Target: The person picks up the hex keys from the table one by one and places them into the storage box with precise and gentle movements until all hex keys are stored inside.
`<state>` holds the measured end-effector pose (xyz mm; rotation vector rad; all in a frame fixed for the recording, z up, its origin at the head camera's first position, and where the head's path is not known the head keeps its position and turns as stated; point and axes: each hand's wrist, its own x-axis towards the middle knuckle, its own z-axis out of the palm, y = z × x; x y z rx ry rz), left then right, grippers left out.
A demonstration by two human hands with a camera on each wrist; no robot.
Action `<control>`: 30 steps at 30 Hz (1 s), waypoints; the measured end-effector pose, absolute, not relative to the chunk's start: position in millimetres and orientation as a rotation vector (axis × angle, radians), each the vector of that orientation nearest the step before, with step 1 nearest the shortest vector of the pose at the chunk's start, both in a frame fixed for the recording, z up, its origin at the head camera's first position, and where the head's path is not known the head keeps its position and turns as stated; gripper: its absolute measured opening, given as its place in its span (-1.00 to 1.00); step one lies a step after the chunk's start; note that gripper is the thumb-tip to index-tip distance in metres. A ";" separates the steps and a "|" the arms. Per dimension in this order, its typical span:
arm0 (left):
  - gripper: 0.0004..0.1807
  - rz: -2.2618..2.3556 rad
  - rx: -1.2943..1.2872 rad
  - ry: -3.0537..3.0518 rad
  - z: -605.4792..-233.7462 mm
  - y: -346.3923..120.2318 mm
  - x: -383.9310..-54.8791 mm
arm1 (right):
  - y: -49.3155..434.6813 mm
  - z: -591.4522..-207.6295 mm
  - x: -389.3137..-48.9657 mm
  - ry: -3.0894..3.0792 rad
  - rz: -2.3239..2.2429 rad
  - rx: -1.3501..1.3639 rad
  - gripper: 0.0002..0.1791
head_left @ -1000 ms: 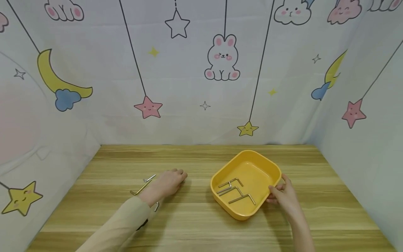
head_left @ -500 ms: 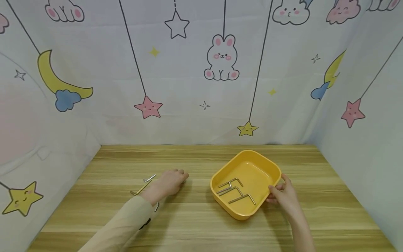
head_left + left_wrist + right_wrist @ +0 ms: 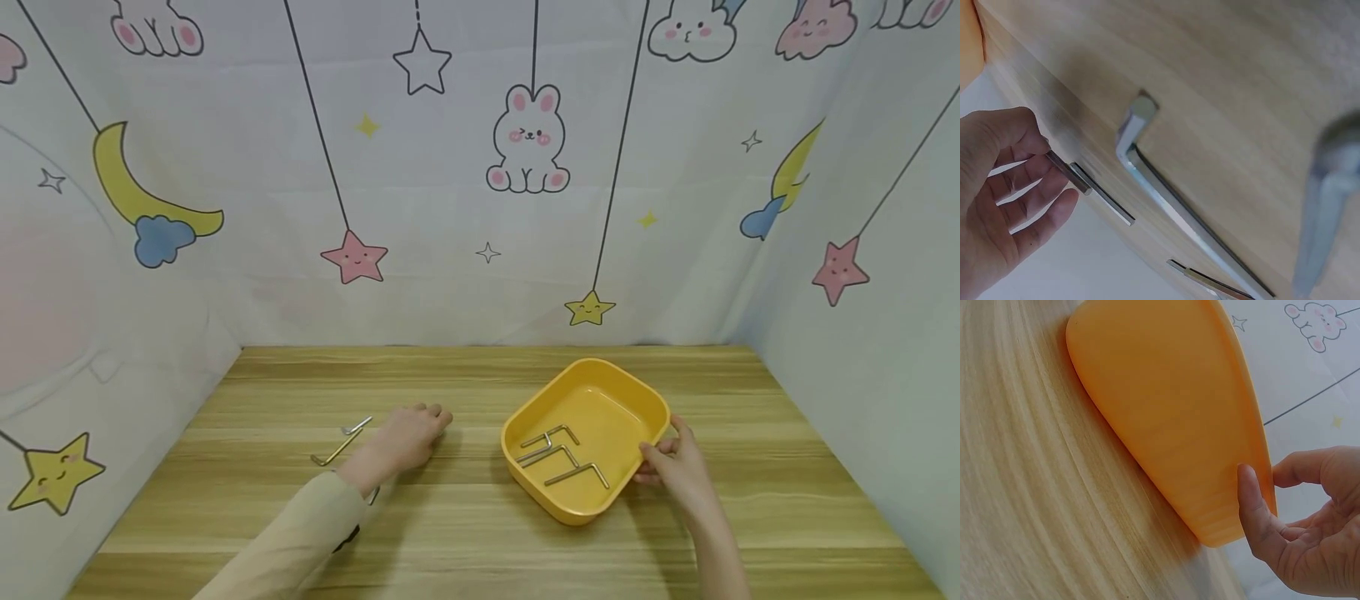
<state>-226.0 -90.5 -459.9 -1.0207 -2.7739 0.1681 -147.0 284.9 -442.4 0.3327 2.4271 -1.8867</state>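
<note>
My left hand (image 3: pixel 408 437) is low over the table's left half, palm down. In the left wrist view, thumb and forefinger pinch the end of a hex key (image 3: pixel 1067 172); a second hex key (image 3: pixel 1104 195) shows right beside it, and whether they touch I cannot tell. A yellow plastic bin (image 3: pixel 603 417) stands on the right half, with several L-shaped hex keys (image 3: pixel 577 473) lying inside. My right hand (image 3: pixel 678 471) grips the bin's right rim, thumb on one side of the wall and fingers on the other.
Loose hex keys lie around my left wrist: a silver one (image 3: pixel 358 425), a brassy one (image 3: pixel 337 448) and one partly covered by the forearm (image 3: pixel 374 496). A printed cloth (image 3: pixel 427 300) closes off the back and sides of the wooden table (image 3: pixel 465 542).
My left hand has shifted slightly to the right, still low over the table. The right hand and the bin stay where they were.
</note>
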 end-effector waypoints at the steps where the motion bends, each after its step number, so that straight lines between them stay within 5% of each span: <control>1: -0.73 0.169 -1.016 -2.776 -460.2 -90.3 -225.7 | 284.9 -442.3 -147.0 2.429 -1.882 0.335 -0.11; 30: -0.74 0.037 -0.996 -2.639 -451.0 -77.6 -210.5 | 285.3 -443.9 -146.9 2.423 -1.889 0.332 -0.10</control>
